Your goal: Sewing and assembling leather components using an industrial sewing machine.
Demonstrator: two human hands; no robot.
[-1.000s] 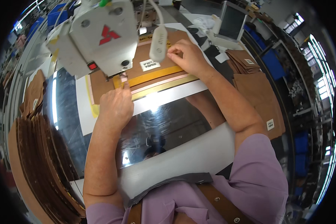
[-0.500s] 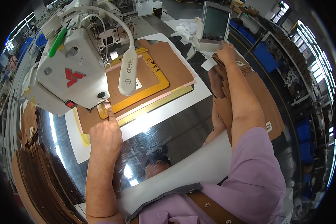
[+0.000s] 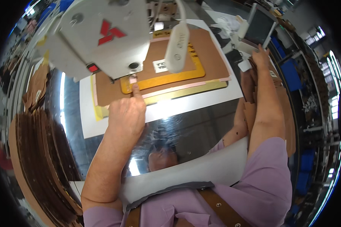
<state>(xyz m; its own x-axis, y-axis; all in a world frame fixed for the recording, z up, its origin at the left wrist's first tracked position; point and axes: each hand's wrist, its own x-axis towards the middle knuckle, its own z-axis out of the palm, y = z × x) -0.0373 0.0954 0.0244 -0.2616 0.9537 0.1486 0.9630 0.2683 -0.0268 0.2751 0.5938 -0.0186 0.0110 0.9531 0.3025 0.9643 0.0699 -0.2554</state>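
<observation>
My left hand [image 3: 128, 111] points its index finger at the near left corner of a yellow template frame [image 3: 159, 84], just below the head of a white sewing machine [image 3: 113, 41]. The other fingers are curled, and nothing shows in them. Under the frame lies a brown fabric panel [image 3: 216, 62] with a pale pink strip along its edge, on a larger white sheet [image 3: 193, 104]. My right hand [image 3: 262, 58] reaches to the lower edge of a control screen [image 3: 260, 28], fingers apart, touching its casing. A white wand-shaped lamp [image 3: 177, 49] hides part of the frame.
Stacked brown pieces [image 3: 41, 162] stand at the left, and more brown panels [image 3: 284, 109] lie under my right forearm. A shiny metal tabletop [image 3: 185, 132] reflects me. White scraps [image 3: 225, 26] lie behind, left of the screen. Shelves with blue bins [image 3: 291, 77] line the right.
The view has shifted, so the machine and screen sit higher and farther right. My left finger stays at the frame's corner, and my right hand stays at the screen's lower edge.
</observation>
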